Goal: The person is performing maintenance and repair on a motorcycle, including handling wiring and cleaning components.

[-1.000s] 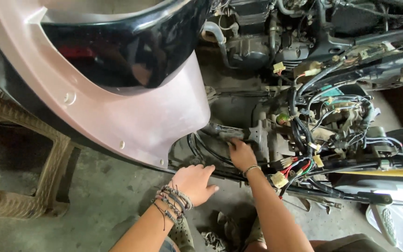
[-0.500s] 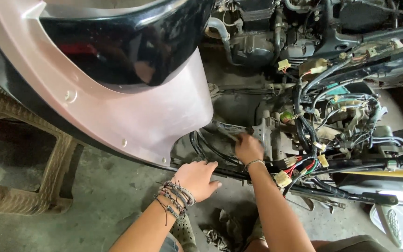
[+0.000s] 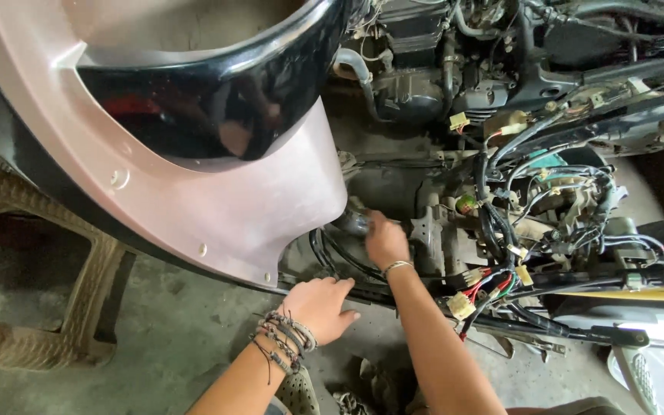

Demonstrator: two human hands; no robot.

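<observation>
My right hand (image 3: pixel 385 240) is closed around a grey metal fitting (image 3: pixel 353 223) at its ten o'clock, under the pink body panel (image 3: pixel 224 207). It looks rigid, greasy, likely slippery, so I grip its barrel. My left hand (image 3: pixel 318 307) rests open-palmed on the lower frame rail (image 3: pixel 370 292).

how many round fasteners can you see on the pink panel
3: one fastener on the panel's left, one lower toward the middle, one at the bottom tip near the left hand. More may be hidden.
</observation>
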